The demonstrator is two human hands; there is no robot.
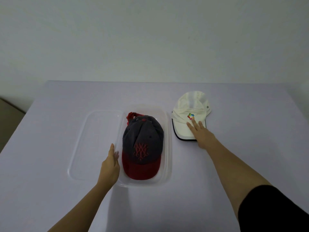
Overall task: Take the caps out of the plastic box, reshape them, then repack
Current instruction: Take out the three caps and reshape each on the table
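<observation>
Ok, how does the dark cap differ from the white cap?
The dark cap lies inside the plastic box; the white cap lies on the table beside it. The dark cap's brim is red; the white cap's is white, dark-edged. The right hand rests on the white cap, not the dark cap. Both brims point toward the person.

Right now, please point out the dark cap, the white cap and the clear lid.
dark cap (142, 132): head view, on its navy crown.
white cap (187, 106): head view, on its crown above the logo.
clear lid (94, 144): head view, on its flat middle.
</observation>
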